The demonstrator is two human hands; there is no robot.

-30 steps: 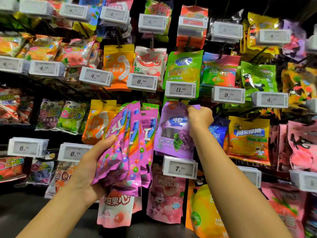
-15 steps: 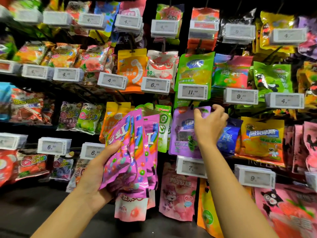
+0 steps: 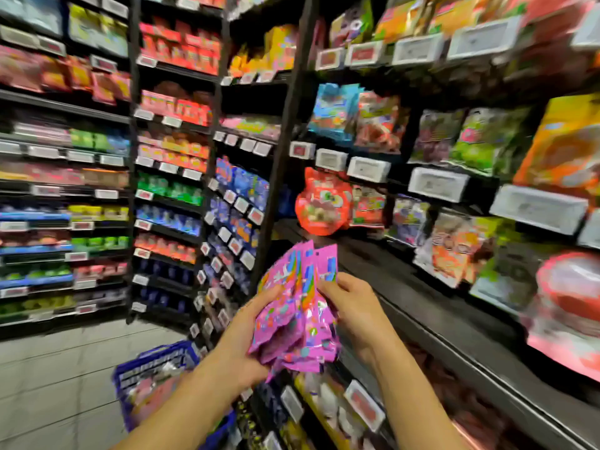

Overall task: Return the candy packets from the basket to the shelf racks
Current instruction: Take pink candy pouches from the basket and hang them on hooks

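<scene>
The left hand is gripping a stack of pink candy packets from below; the right hand is pinching its right edge. Sorting appears underway. Next, one packet needs separating and hanging on a matching rack hook. The basket is sitting lower left.

Pink candy packets: thin plastic film, glossy, crinkled, catching highlights along the creases; gripped by the left hand and the right hand, both bare.

Basket: blue moulded plastic with slotted walls, dull sheen.

Shelf racks: black uprights and ledges, smooth, look like painted metal; the lower ledge shows a soft gloss.

Price tags: white hard plastic holders, smooth, matt faces.

Hanging packets: glossy printed film; detail blurred.

Red round pack: shiny plastic.

Floor: pale tiles, smooth, matt.
</scene>
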